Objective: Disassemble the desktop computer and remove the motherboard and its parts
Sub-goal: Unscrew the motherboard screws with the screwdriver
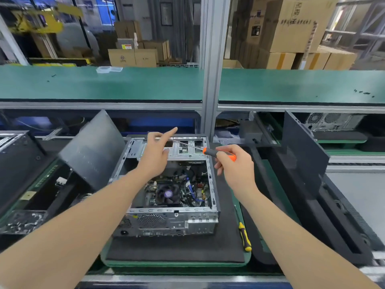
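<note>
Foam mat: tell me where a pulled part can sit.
Barest: the foam mat's near strip, between the computer case and the mat's front edge. A narrower strip lies between the case and the yellow screwdriver. Left is crowded: a side panel leans beside the case. The right hand holds an orange screwdriver above.

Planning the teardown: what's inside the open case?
A cooler fan on the motherboard, blue cables and a metal drive cage. The left arm hides the left part.

The left forearm and right forearm are bare as far as they show. The left hand and right hand are bare too.
</note>
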